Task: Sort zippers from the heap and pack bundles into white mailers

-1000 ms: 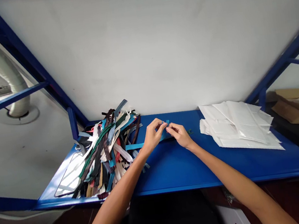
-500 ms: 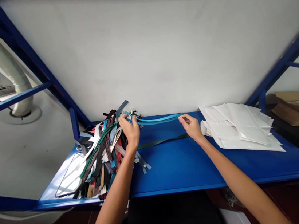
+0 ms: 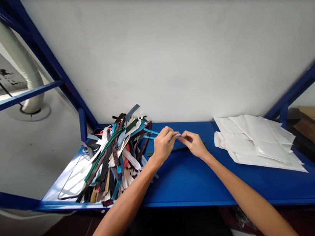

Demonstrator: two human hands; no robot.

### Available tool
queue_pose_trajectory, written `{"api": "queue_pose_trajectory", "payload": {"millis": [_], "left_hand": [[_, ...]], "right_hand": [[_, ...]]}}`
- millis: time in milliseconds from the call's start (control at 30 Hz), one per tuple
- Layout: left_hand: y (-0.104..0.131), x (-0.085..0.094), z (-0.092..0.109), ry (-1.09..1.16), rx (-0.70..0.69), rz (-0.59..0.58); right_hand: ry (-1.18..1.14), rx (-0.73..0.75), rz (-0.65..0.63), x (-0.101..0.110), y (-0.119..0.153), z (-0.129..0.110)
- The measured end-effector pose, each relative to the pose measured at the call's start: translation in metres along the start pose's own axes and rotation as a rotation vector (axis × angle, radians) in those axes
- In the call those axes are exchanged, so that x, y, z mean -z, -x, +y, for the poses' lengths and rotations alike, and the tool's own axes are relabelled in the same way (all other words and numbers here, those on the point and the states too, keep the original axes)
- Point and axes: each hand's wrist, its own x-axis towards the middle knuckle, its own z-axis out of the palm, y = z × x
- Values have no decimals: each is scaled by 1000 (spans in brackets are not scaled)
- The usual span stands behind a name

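Meeting at fingertips, L hand (image 3: 164, 145) and R hand (image 3: 193, 144) both pinch blue strips (image 3: 151, 131) above table (image 3: 189, 185), tails trailing twd pile (image 3: 116, 154), so work's prob at one end now, no longer strung out btwn spread hands

No words, brands, numbers or signs are showing clearly enough to read. A tiny pale mark (image 3: 103, 211) is sitting on the front edge of the blue table (image 3: 189, 183), toward its left end, but it is coming out too small to make out as letters or figures.
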Motion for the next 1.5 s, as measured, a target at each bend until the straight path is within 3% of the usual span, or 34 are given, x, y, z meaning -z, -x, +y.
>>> {"api": "queue_pose_trajectory", "payload": {"millis": [167,233,300,400,500,567,667,800,933,1000,1100,1167,1267,1367,1500], "left_hand": [[-29,41,-17,11,228,443],[-33,52,-30,-44,302,505],[-30,56,-44,-123,367,422],[-17,50,-59,-276,483,139],[-7,42,-64,-367,559,-205],[-8,43,-66,-399,513,-280],[-17,61,-74,-474,383,-67],[-18,101,-98,-584,466,281],[-14,122,-113,-592,519,316],[-18,120,-109,-588,488,306],[-28,100,-88,-465,343,253],[-28,77,-66,-280,215,114],[-13,36,-29,-60,117,-244],[4,5,-3,14,133,-418],[8,-5,6,127,241,-475]], "right_hand": [[405,-12,247,43,-14,16],[503,-74,285,66,-18,23],[586,-145,239,85,-19,29],[689,-226,117,106,-17,35],[713,-309,-103,121,-10,42],[676,-373,-270,129,-6,46],[665,-396,-337,134,-3,51],[806,-314,-166,125,-6,47],[844,-209,-124,98,-9,33],[772,-149,-108,80,-9,23],[482,-92,-91,47,-4,8],[155,-116,-140,25,1,-2],[-315,-206,-183,0,6,-13],[-493,-277,-22,-4,5,-16],[-523,-277,316,18,-6,-6]]}}
